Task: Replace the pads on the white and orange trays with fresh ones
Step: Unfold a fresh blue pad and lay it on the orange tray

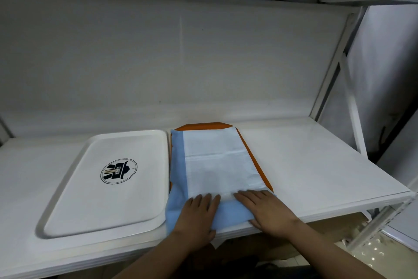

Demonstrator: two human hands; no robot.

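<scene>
We see both hands, left hand point(196, 215) and right hand point(267, 209), fingers flat and gripping nothing, pressing the pad's point(217, 165) near edge; its long axis runs away from them over the orange tray point(257, 163).

My left hand point(199, 213) and right hand point(263, 207) lie flat, fingers point(246, 196) straight, on the near end of a white-and-blue absorbent pad point(214, 163) spread over the orange plastic tray point(253, 156). Beside it on the white shelf point(316, 161) sits a bare white rectangular tray point(74, 188) printed with a round black logo point(118, 171).
</scene>
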